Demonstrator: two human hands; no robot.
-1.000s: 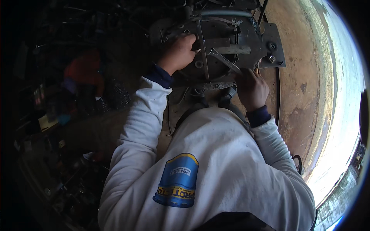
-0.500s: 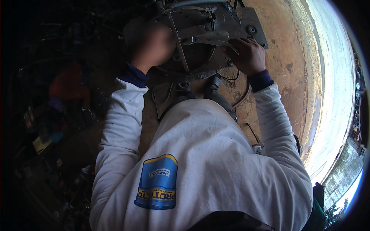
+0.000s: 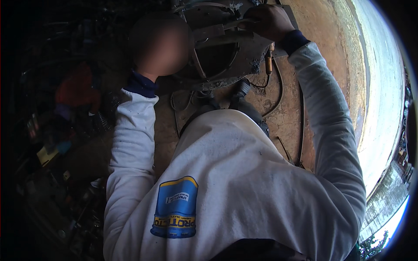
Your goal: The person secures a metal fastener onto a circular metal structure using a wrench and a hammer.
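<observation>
In our right hand (image 3: 273, 21) we grasp the end of the metal tool (image 3: 235, 25), with the fingers curled over it. Our left hand (image 3: 167, 48) sits at the left of the dark plate (image 3: 250, 53), but it is so blurred that we cannot tell whether it grips, presses or hangs loose.

To work well here, we would do best to hold the tool far back, with the wrist in line with it, and move it by steady arm effort rather than jerks. The left hand could usefully brace the plate, clear of the tool's path. We should also mind our right knuckles near the rough edge, and the wooden handle (image 3: 268, 65) with its cable (image 3: 278, 96) close below that hand.

The tool is over the upper right part of the plate, beyond the round opening (image 3: 217, 57). Its long axis runs nearly crosswise to us, rising gently from left to right. The free end points left and slightly back toward us, to the flat bar (image 3: 209, 33); we cannot tell whether the 2 touch, nor make out that end's shape. Just below, the rod (image 3: 226, 39) lies at much the same slant.
</observation>
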